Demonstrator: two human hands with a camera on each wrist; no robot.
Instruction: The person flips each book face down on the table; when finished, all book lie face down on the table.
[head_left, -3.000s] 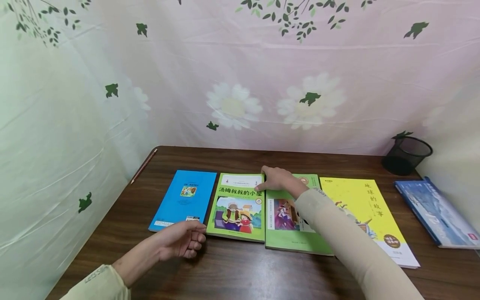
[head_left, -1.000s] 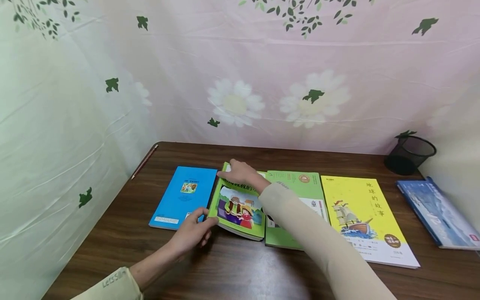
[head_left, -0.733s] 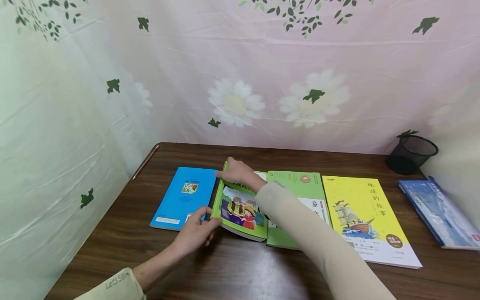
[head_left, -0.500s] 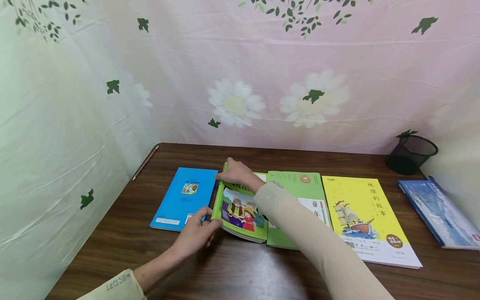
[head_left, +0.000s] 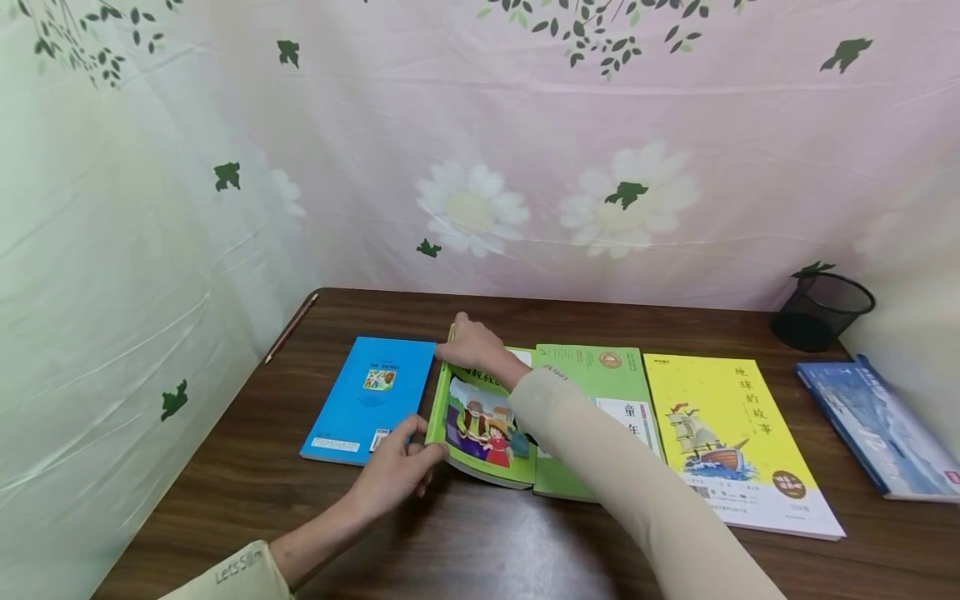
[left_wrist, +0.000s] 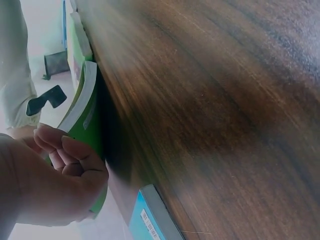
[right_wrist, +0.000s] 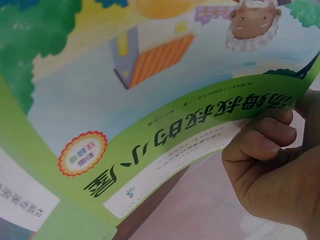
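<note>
A green picture book [head_left: 480, 425] is bent up along its left side, while its right edge stays low beside another green book [head_left: 588, 367]. My left hand [head_left: 397, 468] pinches its lower left corner between thumb and fingers. At the upper left corner, my right hand [head_left: 480, 346] grips the same book. In the left wrist view the picture book [left_wrist: 87, 117] curves away from the table, its pages showing at the edge. The right wrist view has the book's cover [right_wrist: 165, 115] close up, with the right hand's curled fingers [right_wrist: 267, 135] on its edge.
Left of the hands lies a blue book [head_left: 367, 400]. To the right are a yellow book [head_left: 720, 417] with a ship and a blue-white book [head_left: 873, 425]. A black mesh pen holder [head_left: 821, 312] and a pencil [head_left: 291, 327] are near the table's back corners.
Both hands came to the picture book's left corners; the right hand moved left, away from the second green book. The picture book's left side rose from flat and has bent further.
</note>
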